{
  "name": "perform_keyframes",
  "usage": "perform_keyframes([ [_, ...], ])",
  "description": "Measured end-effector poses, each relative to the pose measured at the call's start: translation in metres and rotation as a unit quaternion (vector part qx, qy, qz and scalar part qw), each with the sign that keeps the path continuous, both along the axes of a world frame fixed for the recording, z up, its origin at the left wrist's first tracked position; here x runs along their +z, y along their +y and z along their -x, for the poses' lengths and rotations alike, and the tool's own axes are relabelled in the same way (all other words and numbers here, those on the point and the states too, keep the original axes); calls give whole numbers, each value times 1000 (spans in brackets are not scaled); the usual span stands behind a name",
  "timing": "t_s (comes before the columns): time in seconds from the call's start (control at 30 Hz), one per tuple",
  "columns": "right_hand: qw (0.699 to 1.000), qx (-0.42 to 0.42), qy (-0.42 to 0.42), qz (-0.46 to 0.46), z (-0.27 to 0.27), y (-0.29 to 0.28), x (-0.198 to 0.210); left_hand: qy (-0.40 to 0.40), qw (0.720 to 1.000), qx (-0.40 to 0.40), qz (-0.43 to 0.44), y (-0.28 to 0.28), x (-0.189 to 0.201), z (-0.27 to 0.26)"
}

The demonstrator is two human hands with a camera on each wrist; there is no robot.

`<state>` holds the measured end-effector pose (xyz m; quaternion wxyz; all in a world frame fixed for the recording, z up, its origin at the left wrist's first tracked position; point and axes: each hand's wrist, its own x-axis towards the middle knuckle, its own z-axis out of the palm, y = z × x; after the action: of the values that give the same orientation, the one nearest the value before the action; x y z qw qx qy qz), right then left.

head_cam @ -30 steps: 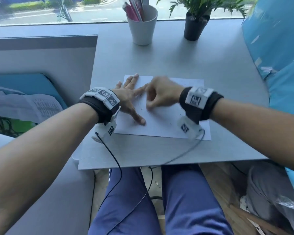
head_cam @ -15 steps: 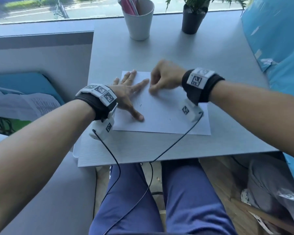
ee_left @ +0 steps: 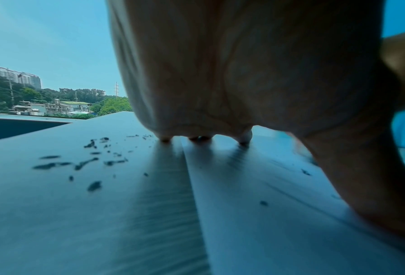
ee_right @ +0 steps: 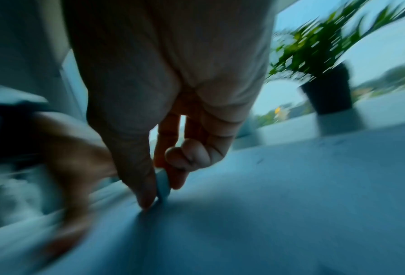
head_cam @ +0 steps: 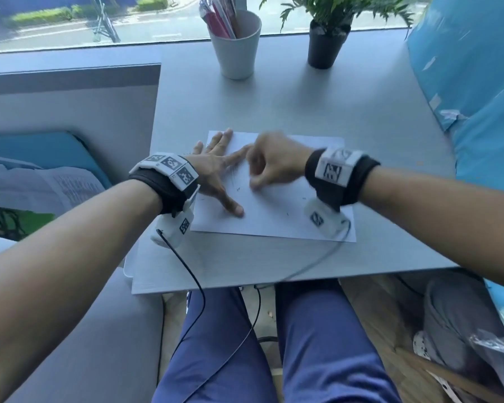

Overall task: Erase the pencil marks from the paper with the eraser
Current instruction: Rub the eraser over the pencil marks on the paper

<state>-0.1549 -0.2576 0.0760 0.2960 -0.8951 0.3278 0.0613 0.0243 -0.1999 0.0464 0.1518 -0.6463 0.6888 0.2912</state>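
Note:
A white sheet of paper (head_cam: 277, 210) lies on the grey table (head_cam: 332, 112), with faint pencil marks (head_cam: 235, 171) near its left side. My left hand (head_cam: 216, 173) lies flat with spread fingers on the sheet's left edge. My right hand (head_cam: 269, 165) is blurred just right of the left index finger. In the right wrist view its thumb and fingers pinch a small pale eraser (ee_right: 163, 185) against the paper (ee_right: 244, 223). The head view hides the eraser under the hand. Dark eraser crumbs (ee_left: 83, 163) lie on the table (ee_left: 55, 214) left of the paper (ee_left: 267, 214).
A white cup (head_cam: 236, 45) holding pens and a black potted plant (head_cam: 329, 45) stand at the table's far edge by the window. A blue cushion (head_cam: 472, 82) borders the right side. Wrist cables (head_cam: 192, 280) hang over the near edge above my knees.
My right hand has shifted along the paper, toward me and back beside the left index finger, and is blurred with motion now. The left hand stays flat on the sheet.

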Motion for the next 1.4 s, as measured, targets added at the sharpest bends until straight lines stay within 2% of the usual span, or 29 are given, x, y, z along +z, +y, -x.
perform_keyframes([
  [0.07,996,69,24,-41,3,17,-4,4,1000,-3,1,-1,0,-2],
  [0.1,997,62,25,-29,3,8,-3,4,1000,-3,-1,0,0,-2],
  [0.2,995,-95,-23,37,2,-42,4,1,1000,2,-1,1,3,1],
  [0.23,992,-113,-28,44,1,-47,4,-1,1000,2,1,1,3,2],
  [0.27,994,-97,-24,41,0,-39,3,-3,1000,0,4,1,1,1],
  [0.37,998,56,16,-27,0,15,-4,2,1000,-6,3,0,-2,-3],
  [0.43,996,78,27,-28,1,11,-5,1,1000,-8,-1,-1,-1,-3],
  [0.53,996,-76,-22,31,2,-34,3,-2,1000,-7,-2,-1,0,-2],
  [0.57,994,-95,-27,38,2,-37,3,-2,1000,-6,0,0,0,-2],
  [0.6,996,-80,-24,33,1,-28,2,-1,1000,-8,1,0,-1,-3],
  [0.7,996,67,24,-51,5,23,-3,-5,1000,-18,4,-1,-2,-3],
  [0.73,993,93,40,-59,6,25,-3,-7,1000,-19,4,-1,-1,-4],
  [0.77,995,81,38,-47,5,15,-1,-6,1000,-18,1,0,0,-3],
  [0.87,998,-68,-6,13,2,-27,7,-2,1000,-14,-5,0,2,-3],
  [0.9,997,-76,-8,16,1,-28,6,-2,1000,-14,-6,0,1,-4],
  [1.03,992,93,53,-59,3,20,-1,-4,1000,-24,-6,-1,-1,-5],
  [1.07,992,98,58,-51,2,15,1,-5,1000,-25,-6,-1,0,-5],
  [1.17,999,-33,0,22,1,-24,9,-8,1000,-22,-8,-2,1,-4],
  [1.2,998,-53,-9,28,1,-28,8,-8,1000,-20,-9,-1,1,-4],
  [1.23,999,-44,-7,21,1,-22,5,-7,1000,-21,-9,-1,0,-4],
  [1.33,995,82,32,-44,7,21,-3,-5,1000,-27,-7,-1,-2,-5],
  [1.4,995,82,32,-38,8,11,-3,-8,1000,-27,-9,-1,0,-5],
])
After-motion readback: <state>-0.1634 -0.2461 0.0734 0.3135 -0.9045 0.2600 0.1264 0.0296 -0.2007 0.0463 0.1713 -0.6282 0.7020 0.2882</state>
